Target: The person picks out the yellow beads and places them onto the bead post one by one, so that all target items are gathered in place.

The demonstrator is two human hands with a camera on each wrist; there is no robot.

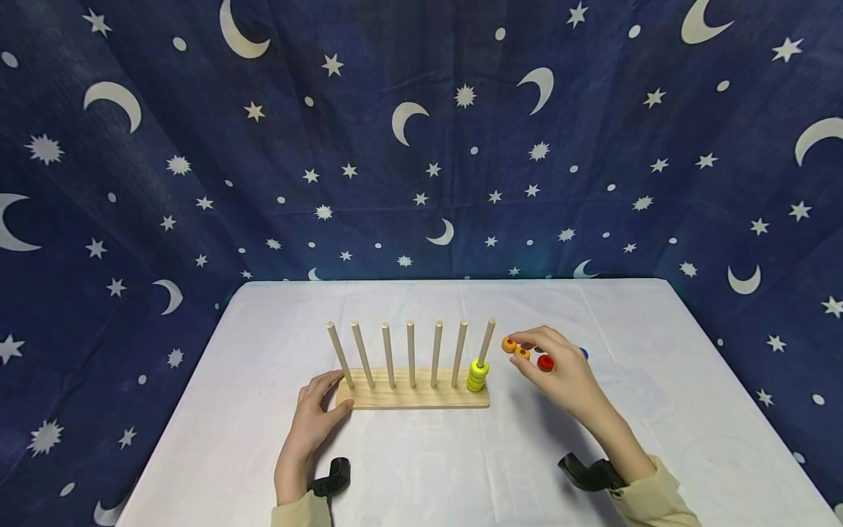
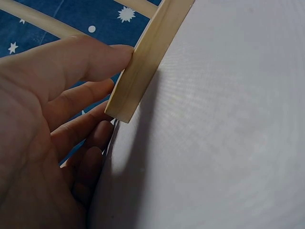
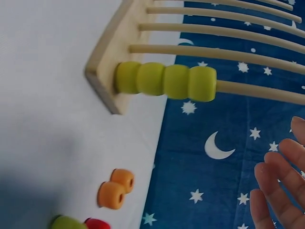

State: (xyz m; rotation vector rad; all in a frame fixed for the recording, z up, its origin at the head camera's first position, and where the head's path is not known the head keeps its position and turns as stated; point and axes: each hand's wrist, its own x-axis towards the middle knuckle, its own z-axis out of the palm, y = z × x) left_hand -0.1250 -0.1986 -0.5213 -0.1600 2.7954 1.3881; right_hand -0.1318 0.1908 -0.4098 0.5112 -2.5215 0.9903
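A wooden peg stand [image 1: 415, 399] with several upright pegs sits mid-table. My left hand [image 1: 312, 421] grips the left end of its base, the thumb at the front edge and the fingers behind, as the left wrist view shows. Several yellow-green beads [image 3: 164, 81] are stacked on the rightmost peg. To the right of the stand, my right hand [image 1: 560, 373] is raised with relaxed, parted fingers [image 3: 274, 191]. It overlaps two orange beads [image 1: 509, 345] in the head view, but the right wrist view shows them lying on the cloth, nothing between the fingers.
A red bead [image 1: 545, 363] and a blue bead [image 1: 584, 353] are partly hidden by the right hand. Another green bead [image 3: 69, 223] lies near the red one. White cloth [image 1: 408, 468] covers the table, and a dark blue star-and-moon curtain [image 1: 369, 146] hangs behind it.
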